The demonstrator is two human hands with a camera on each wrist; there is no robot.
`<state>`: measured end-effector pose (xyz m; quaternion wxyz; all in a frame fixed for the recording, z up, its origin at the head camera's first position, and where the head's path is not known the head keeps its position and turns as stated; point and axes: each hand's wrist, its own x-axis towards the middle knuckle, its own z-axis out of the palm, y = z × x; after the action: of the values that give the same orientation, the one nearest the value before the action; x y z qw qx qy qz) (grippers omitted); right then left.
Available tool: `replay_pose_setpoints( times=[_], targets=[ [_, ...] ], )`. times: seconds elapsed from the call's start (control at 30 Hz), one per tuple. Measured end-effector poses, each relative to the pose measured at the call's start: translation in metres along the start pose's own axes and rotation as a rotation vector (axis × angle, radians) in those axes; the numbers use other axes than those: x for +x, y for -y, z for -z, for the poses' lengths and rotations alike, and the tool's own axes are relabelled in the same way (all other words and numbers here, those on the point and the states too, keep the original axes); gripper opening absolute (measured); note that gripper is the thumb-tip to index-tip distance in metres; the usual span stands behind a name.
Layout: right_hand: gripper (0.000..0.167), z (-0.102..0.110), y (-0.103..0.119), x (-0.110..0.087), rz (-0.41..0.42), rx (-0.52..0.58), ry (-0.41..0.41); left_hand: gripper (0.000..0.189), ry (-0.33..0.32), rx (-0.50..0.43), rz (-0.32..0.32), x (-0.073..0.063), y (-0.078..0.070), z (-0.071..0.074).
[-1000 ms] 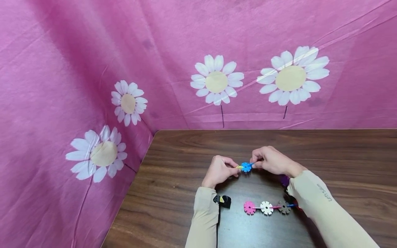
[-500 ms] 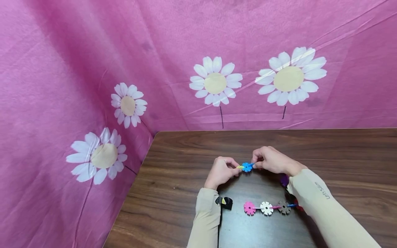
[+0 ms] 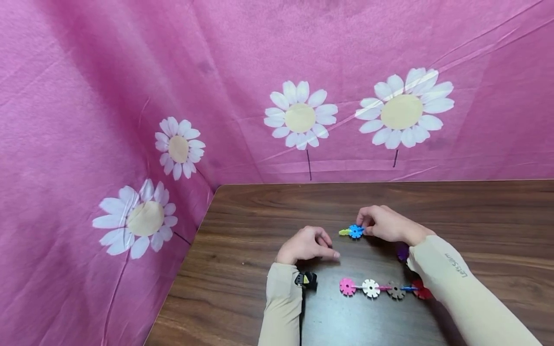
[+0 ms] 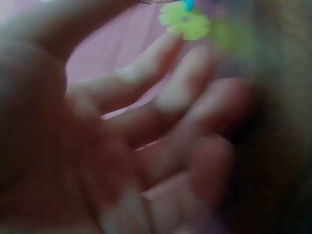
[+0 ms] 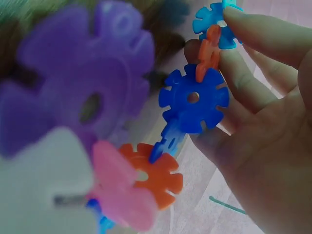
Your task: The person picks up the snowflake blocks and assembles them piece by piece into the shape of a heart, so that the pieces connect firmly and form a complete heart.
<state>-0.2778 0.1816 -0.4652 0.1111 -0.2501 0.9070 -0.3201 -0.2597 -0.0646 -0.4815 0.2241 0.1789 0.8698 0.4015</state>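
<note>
My right hand [image 3: 391, 225] pinches a chain of notched interlocking discs near its far end. Just left of its fingertips are a blue disc [image 3: 356, 231] and a yellow disc [image 3: 344, 232]. In the right wrist view the thumb presses a light blue disc [image 5: 207, 23], linked to an orange disc [image 5: 209, 51] and a dark blue disc [image 5: 212, 105]. My left hand [image 3: 305, 245] holds nothing; its fingers are parted, left of the yellow disc and apart from it. Its wrist view, blurred, shows those fingers below the yellow disc [image 4: 196, 28].
Nearer on the wooden table [image 3: 242, 288] lies a row with pink [image 3: 347, 287], white [image 3: 371, 289], grey [image 3: 396, 290] and red [image 3: 421, 290] discs. A purple disc [image 3: 403, 252] shows beside the right sleeve, which hides part of the chain. A pink flowered cloth [image 3: 242, 96] hangs behind.
The left hand has let go of the yellow disc and drawn down, away from the chain. The right hand has shifted slightly right with the blue and yellow discs.
</note>
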Motion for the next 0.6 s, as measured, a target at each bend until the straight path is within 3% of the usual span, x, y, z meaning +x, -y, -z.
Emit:
replay_pose_setpoints(
  times=[0.13, 0.23, 0.33, 0.4, 0.6],
  targets=[
    [0.011, 0.002, -0.004, -0.003, -0.03, -0.035, -0.012, 0.028, 0.216, -0.027, 0.087, -0.009, -0.01, -0.003],
    [0.011, 0.003, -0.007, -0.005, -0.055, -0.055, -0.029, 0.031, 0.298, -0.004, 0.128, -0.011, -0.017, -0.011],
    [0.012, 0.005, -0.009, -0.009, -0.076, -0.06, -0.04, 0.03, 0.309, 0.077, 0.131, -0.01, -0.022, -0.018],
    [0.014, 0.006, -0.01, -0.011, -0.081, -0.049, -0.036, 0.025, 0.308, 0.079, 0.113, -0.008, -0.024, -0.022],
    [0.022, 0.015, -0.013, -0.021, -0.088, 0.017, 0.021, 0.008, 0.339, -0.09, 0.054, 0.002, -0.016, -0.023]
  ],
)
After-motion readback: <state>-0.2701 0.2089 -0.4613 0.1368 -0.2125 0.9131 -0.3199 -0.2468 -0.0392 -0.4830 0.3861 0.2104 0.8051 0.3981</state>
